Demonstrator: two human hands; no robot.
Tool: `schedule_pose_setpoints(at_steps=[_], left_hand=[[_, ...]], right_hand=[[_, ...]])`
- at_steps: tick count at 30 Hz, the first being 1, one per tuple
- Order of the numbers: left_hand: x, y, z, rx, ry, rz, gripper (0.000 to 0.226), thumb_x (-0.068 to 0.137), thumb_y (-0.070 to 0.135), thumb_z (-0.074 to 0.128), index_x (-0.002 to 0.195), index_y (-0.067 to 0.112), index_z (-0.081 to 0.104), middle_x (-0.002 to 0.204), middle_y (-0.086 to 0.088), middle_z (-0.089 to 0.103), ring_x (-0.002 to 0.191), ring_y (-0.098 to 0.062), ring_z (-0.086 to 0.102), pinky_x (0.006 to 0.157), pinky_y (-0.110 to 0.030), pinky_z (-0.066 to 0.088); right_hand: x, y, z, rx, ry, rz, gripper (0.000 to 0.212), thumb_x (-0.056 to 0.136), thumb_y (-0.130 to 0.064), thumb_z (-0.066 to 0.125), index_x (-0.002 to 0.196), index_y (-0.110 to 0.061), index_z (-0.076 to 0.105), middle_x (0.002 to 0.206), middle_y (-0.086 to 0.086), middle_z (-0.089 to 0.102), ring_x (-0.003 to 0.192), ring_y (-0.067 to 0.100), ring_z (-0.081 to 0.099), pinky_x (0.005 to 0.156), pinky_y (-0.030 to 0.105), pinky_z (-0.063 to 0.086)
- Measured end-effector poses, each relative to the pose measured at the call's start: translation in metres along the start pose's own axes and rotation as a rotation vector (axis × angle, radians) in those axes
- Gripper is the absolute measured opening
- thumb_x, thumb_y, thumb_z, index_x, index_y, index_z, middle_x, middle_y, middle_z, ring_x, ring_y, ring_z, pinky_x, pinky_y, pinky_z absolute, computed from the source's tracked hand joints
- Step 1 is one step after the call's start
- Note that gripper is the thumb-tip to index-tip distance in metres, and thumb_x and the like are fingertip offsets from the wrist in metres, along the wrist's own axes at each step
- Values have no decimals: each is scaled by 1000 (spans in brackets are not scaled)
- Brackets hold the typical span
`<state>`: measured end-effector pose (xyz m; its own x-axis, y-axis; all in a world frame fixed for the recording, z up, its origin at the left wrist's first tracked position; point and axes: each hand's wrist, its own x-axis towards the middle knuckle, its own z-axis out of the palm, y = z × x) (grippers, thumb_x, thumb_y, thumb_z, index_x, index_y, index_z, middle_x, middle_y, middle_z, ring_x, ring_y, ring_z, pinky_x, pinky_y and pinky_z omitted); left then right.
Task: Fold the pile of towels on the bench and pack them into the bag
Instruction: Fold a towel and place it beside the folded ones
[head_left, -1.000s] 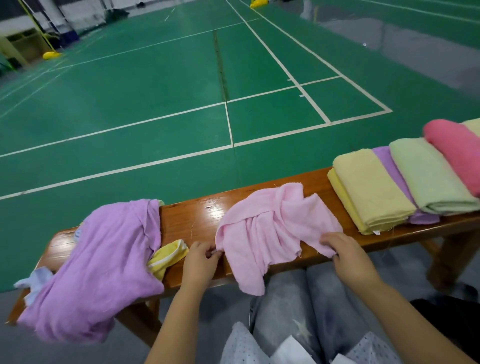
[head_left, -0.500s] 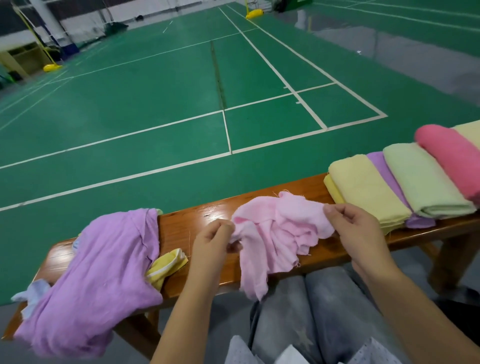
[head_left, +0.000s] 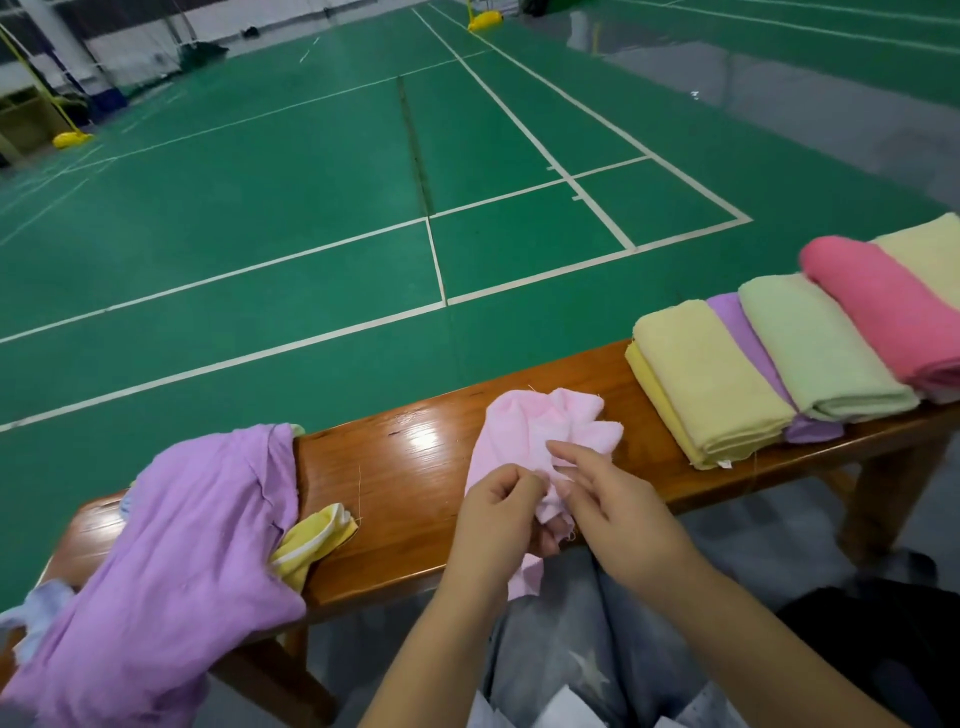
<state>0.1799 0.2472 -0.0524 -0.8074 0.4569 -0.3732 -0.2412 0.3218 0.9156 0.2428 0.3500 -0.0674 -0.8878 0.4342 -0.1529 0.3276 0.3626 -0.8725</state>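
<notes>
**Pink towel gathered at tabletop's near edge — fold not begun**

Item 1. Pink towel (head_left: 540, 441): landmark for all entries. Lies bunched on the wooden tabletop (head_left: 415, 467), its lower end hanging over the near edge. A second ago it lay spread wider, with the two hands at opposite sides of it; the hands have since come together at its near portion and the cloth has crumpled into a narrower heap.

Item 2. Left hand (head_left: 498, 514): at the pink towel's near edge. Grip: thumb and fingers curled and pinching the cloth.

Item 3. Right hand (head_left: 597, 499): just right of the left hand, touching the same bunch. Grip: fingers partly extended; whether they actually pinch the cloth cannot be told.

Item 4. Purple towel (head_left: 182, 545): well left of the pink towel, unfolded, draped over the tabletop's end, a yellow cloth (head_left: 311, 540) showing beneath it.

Item 5. Folded stack (head_left: 779, 364): right of the pink towel, overlapping in a row.

Item 6. Bag: not in view.

Assessment: the hands appear to be hunting for a corner or hem; the pink towel probably must be opened flat again before folding. Packing remains ahead.
</notes>
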Motion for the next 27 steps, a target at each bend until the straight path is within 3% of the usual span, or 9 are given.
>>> schedule_pose_setpoints(at_steps=[2,4,8,10,12,14,18,23,27], left_hand=[[0,1,0,-11,5,-5,27,100,16,47,78,7,60,55,-7,60,45,-15,54,46,-24,45],[-1,1,0,-6,6,10,27,100,15,47,78,5,60,56,-8,61,46,-13,54,45,-22,44],[-1,0,-3,102,76,90,27,95,17,54,74,7,66,61,0,58,58,-3,53,54,-12,44],[-1,0,-8,81,106,82,26,94,21,56,80,4,70,74,-10,64,70,-9,58,64,-18,50],[-1,2,-12,-12,111,42,28,94,24,57,76,8,71,77,-14,64,75,-22,59,68,-32,53],[-2,3,-13,-90,122,12,31,94,24,56,68,13,69,71,-9,62,72,-23,55,65,-33,48],[-3,5,-7,-171,116,-35,30,97,21,51,76,7,68,69,-6,65,70,-18,57,65,-32,48],[-3,3,-3,-264,101,-61,28,98,27,54,87,5,67,82,-15,71,78,-23,66,70,-34,58],[1,0,-7,-325,94,-78,26,98,25,56,92,2,66,89,-19,72,80,-27,69,74,-37,59]], right_hand=[[-1,-1,0,-7,-39,-10,45,101,-17,41,143,-32,36,140,-6,51,118,9,54,75,7,42],[-2,0,-2,-9,4,-25,42,101,-17,41,140,-32,39,135,-3,55,107,8,56,73,8,44],[-2,4,-13,-1,189,-15,33,99,-19,46,131,-25,51,118,3,64,99,15,60,82,28,54],[-2,5,-16,15,241,-15,29,98,-21,49,126,-23,55,116,1,64,102,16,60,85,31,55],[-2,6,-17,14,278,-38,27,96,-22,52,123,-22,57,113,-2,65,101,15,61,83,29,55],[-4,5,-14,14,304,-78,25,95,-23,54,119,-22,59,105,-6,65,97,12,62,77,22,54],[-10,6,-1,23,304,-215,23,92,-24,57,114,-20,64,94,-8,68,86,6,63,64,10,49],[-12,14,7,-95,333,-417,32,92,-35,50,107,-14,70,89,-4,73,76,2,62,67,-2,43],[-9,20,6,-145,303,-480,26,87,-27,57,106,-16,72,95,-6,73,92,-2,57,75,-3,42]])
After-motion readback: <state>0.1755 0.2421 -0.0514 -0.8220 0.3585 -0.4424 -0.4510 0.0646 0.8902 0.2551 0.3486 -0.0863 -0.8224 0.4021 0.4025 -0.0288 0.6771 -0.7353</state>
